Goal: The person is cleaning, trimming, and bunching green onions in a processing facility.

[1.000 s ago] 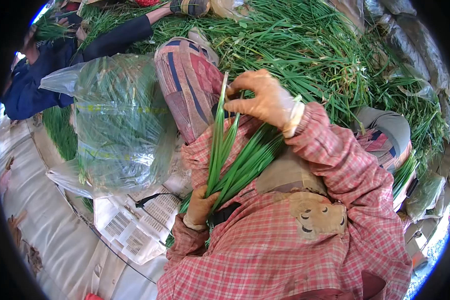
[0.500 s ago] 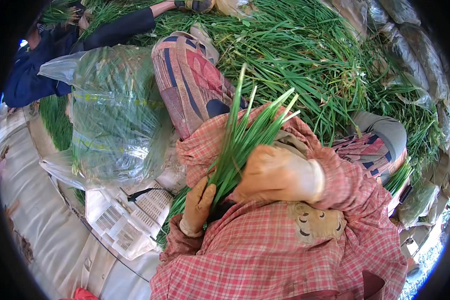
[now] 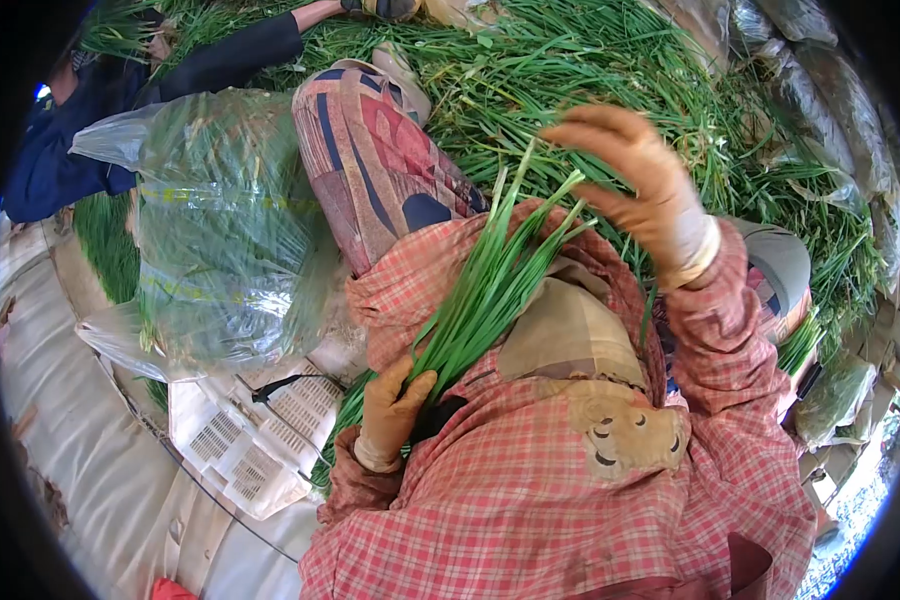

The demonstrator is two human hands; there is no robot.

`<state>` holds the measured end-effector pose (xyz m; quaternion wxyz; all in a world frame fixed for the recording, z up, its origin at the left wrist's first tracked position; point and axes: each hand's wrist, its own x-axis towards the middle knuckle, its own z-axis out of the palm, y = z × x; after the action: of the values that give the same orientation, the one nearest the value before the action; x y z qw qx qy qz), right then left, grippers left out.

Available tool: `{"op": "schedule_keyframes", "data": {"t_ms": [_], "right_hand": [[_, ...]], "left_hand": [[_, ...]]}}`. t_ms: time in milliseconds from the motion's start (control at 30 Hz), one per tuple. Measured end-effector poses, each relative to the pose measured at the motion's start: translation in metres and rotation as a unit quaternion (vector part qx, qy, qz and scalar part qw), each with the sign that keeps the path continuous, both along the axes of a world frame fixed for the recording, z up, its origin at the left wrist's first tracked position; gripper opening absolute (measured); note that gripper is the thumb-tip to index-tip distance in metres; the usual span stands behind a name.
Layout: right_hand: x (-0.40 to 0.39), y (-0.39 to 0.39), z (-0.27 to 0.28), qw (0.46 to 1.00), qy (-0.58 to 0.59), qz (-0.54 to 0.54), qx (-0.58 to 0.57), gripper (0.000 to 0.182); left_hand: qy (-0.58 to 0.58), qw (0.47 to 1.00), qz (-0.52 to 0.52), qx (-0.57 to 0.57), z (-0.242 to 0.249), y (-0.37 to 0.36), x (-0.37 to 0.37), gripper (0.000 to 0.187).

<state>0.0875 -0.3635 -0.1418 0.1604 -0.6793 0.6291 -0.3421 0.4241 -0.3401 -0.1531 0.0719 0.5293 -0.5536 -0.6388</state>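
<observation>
My left hand, in an orange-brown glove, is closed round the lower part of a bunch of long green stalks. The bunch slants up to the right across my lap, pale ends at the top. Raised beyond those pale ends, my right hand is gloved too and somewhat blurred, its fingers spread with nothing seen between them. A large heap of loose green stalks lies in front of my legs.
A clear plastic bag full of green stalks stands at the left. Below it lies a printed white carton sheet with a black strap. Another person's dark sleeve reaches in at the upper left. Plastic bags line the right edge.
My right hand has moved up and to the right, away from the middle of the bunch, and its fingers have opened. My left hand still holds the stalks in nearly the same place.
</observation>
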Motion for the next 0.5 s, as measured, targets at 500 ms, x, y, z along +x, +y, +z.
{"op": "schedule_keyframes", "data": {"t_ms": [500], "right_hand": [[-0.002, 0.018, -0.054, 0.982, 0.185, 0.015, 0.020, 0.017]], "left_hand": [[-0.045, 0.999, -0.026, 0.010, 0.008, -0.006, -0.006, 0.024]]}}
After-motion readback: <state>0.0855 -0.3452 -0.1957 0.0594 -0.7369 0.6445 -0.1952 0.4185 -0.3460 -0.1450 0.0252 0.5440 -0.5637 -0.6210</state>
